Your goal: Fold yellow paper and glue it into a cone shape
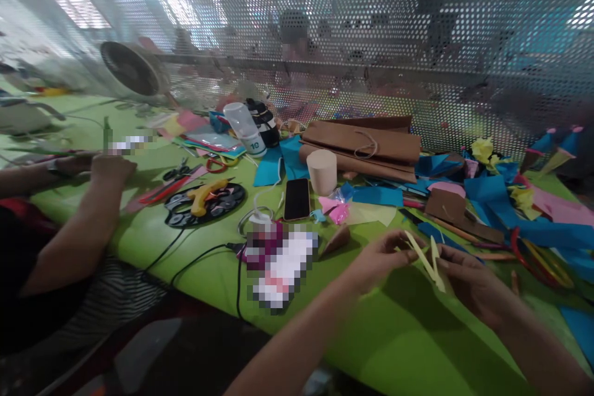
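Observation:
Pale yellow folded paper point(432, 272) is held up above the green table, its two strips meeting in a V at the bottom. My left hand point(384, 258) pinches its left strip between thumb and fingers. On the other side, my right hand point(471, 278) has its fingertips closed on the right strip. Just left of my left hand a small brown folded piece point(336, 240) rests on the table. Behind my hands are blue paper pieces point(445, 236) and a brown flat piece point(445, 207).
A black phone point(297, 199), a cream cylinder point(322, 172) and a brown roll point(362, 142) stand or lie ahead. Red-handled scissors point(522, 247) are at the right. Cables cross the green table point(208, 260). A co-worker's arms point(78, 229) are at the left.

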A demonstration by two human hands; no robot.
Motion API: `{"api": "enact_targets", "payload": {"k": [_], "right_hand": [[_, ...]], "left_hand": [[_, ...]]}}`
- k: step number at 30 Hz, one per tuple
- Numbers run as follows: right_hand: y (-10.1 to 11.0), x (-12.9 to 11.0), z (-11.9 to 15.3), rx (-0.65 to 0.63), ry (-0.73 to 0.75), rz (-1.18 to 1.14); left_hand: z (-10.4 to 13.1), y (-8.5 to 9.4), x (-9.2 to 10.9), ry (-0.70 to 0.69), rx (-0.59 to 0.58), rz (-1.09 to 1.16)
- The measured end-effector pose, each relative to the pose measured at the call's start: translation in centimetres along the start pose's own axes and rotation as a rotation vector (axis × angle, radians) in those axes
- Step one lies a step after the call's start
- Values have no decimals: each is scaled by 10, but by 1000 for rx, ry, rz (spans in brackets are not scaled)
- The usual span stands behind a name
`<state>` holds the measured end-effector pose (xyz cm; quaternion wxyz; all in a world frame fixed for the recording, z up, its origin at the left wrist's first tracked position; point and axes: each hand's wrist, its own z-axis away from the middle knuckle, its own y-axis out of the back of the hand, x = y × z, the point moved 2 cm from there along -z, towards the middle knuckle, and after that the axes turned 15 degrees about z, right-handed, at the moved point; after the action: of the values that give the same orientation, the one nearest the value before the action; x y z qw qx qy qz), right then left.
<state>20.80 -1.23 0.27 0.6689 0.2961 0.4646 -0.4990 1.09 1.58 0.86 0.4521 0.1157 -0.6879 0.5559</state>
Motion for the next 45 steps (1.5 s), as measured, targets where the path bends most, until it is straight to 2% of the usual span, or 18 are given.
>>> {"api": "enact_targets", "payload": {"k": [3, 7, 9, 15, 22, 28, 34, 36, 38, 42, 45], "right_hand": [[8, -1, -3, 111, 27, 18], [24, -7, -4, 399, 199, 56], [28, -9, -2, 476, 265, 79], [22, -6, 3, 506, 299, 178], [16, -5, 5, 494, 320, 354], [7, -17, 15, 682, 588, 862], [-15, -12, 21, 876, 819, 1465], [-21, -7, 19, 864, 850, 1594], [-24, -3, 17, 814, 875, 1623], [-25, -2, 12, 623, 864, 1476], [-20, -3, 10, 613, 833, 1355]], "left_hand": [[-4, 7, -2, -97, 92, -54], [-6, 14, -1, -234, 269, -184], [-6, 14, 0, -252, 313, -263], [-4, 9, -4, -255, 341, -416], [-5, 7, -8, -255, 311, -419], [-3, 3, -8, -280, 347, -498], [-1, -4, -21, -254, 286, -501], [-1, -6, -25, -230, 236, -413], [-2, -8, -27, -193, 201, -276], [-2, -7, -26, -135, 215, -79], [-2, -5, -25, -86, 198, -10]]}}
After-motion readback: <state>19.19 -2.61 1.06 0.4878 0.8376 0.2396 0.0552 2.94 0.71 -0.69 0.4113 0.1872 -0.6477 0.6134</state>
